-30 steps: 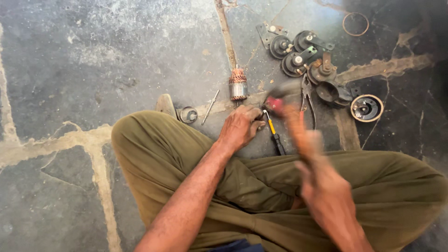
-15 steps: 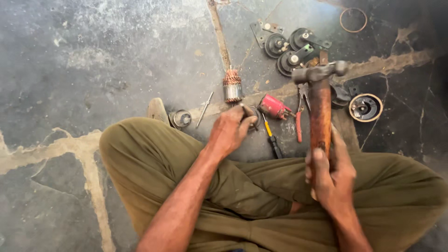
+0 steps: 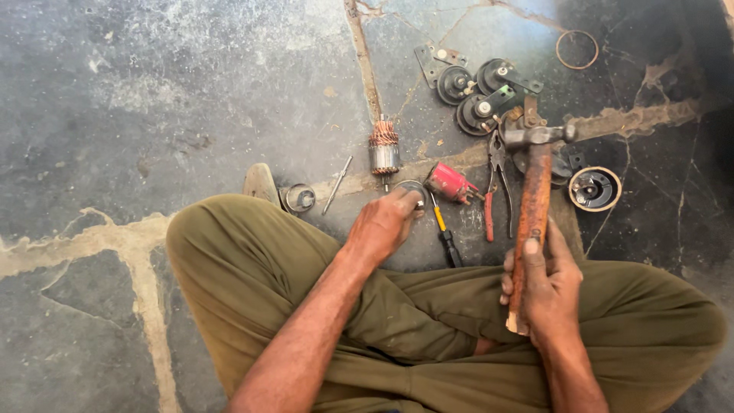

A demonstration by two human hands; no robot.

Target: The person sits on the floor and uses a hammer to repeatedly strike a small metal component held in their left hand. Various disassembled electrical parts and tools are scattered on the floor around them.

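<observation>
Wooden and worn, the hammer (image 3: 531,206) stands nearly upright in the right hand (image 3: 544,284), whose fingers are wrapped tight round the lower handle; its steel head is raised above the parts on the floor, touching nothing. The left hand (image 3: 386,223) reaches forward over the knee and pinches a small round metal disc (image 3: 411,188) against the stone floor (image 3: 191,99), fingertips closed on its rim.

As for progress, my reading is that the motor is already stripped down, since its parts lie loose, and the disc is steadied with the hammer raised, no blow landing at this instant.

Just beside the disc lie one red cylinder (image 3: 449,183), one yellow-and-black screwdriver (image 3: 443,233) and one pair of red-handled pliers (image 3: 495,187). One copper-wound armature (image 3: 384,149) stands just beyond. To the left lie one thin rod (image 3: 337,195) and one small metal cup (image 3: 298,198), beside what looks like a sandal tip (image 3: 260,182). Farther out sit three dark round housings (image 3: 478,92) in a cluster, one ring-shaped cap (image 3: 595,189) to the right, and one thin wire ring (image 3: 577,50) well apart.
</observation>
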